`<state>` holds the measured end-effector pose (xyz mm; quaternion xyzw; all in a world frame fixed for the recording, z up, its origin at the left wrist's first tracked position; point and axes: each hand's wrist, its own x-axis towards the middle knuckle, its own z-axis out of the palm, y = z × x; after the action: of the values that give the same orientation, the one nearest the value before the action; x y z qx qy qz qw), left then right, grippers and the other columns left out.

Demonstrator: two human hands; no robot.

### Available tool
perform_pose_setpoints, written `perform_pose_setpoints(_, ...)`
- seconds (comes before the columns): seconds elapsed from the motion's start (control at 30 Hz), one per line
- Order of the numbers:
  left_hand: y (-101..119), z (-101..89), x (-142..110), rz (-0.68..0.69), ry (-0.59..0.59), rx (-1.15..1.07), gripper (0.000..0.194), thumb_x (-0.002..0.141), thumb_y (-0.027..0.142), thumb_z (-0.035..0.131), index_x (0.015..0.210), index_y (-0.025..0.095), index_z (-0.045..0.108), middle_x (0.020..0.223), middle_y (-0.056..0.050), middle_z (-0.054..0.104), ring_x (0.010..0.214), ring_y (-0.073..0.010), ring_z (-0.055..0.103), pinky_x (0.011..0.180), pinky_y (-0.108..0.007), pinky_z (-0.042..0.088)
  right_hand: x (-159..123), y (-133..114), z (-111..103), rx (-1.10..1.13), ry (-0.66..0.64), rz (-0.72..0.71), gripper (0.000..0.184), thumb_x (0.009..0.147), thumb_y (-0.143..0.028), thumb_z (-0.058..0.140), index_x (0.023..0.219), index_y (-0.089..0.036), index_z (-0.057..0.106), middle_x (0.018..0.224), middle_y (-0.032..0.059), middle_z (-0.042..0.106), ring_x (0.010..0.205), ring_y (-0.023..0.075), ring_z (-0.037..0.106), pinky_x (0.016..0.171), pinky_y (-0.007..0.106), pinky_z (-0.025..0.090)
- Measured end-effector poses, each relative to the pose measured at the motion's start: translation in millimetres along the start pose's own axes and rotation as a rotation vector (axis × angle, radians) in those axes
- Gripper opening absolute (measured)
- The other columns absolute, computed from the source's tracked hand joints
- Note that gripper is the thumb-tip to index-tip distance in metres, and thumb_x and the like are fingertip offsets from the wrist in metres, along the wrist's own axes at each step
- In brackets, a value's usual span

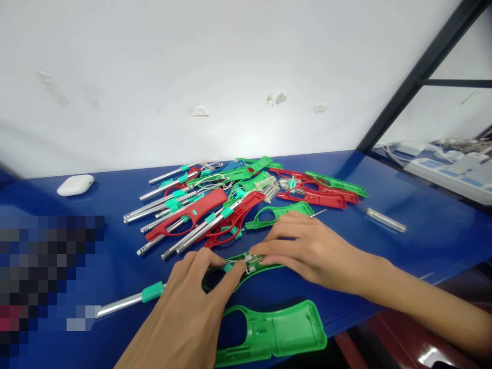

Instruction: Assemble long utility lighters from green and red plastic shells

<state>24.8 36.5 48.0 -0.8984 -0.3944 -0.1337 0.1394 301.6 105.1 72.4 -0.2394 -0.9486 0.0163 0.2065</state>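
My left hand (196, 297) is closed around a green lighter half-shell (246, 279), thumb and index finger at its trigger opening. From this shell a metal lighter tube (121, 305) with a teal collar (152, 292) runs out to the left, passing behind my left hand. My right hand (307, 251) pinches a small clear fuel tank (255, 260) with a white top, lying in the shell's handle; the fingers partly cover it. Thin white wires show near my left fingertips. Nearer to me lies another green half-shell (295, 330), hollow side up, partly behind my left hand.
Behind my hands lies a pile of lighter parts: red half-shells (203, 207), green half-shells (279, 212), metal tubes (151, 218). A clear tube (386, 220) lies to the right, a white case (76, 185) to the left. A black frame (413, 84) and power strip (449, 177) stand at right.
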Motion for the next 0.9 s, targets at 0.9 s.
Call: perform_pose_setpoints(0.9,-2,2.6,-1,0.013,0.208,-0.016,0.044,0.097,0.008,0.043,0.135,0.019,0.062,0.12,-0.005,0.077,0.105,-0.0268,0.072,0.094,-0.045,0.055,1,-13,-3,-0.03,0.023,-0.08,0.028,0.111,-0.037,0.06,0.13,-0.023,0.074,0.123,0.0096,0.074,0.098,0.024,0.064,0.089,0.041,0.047)
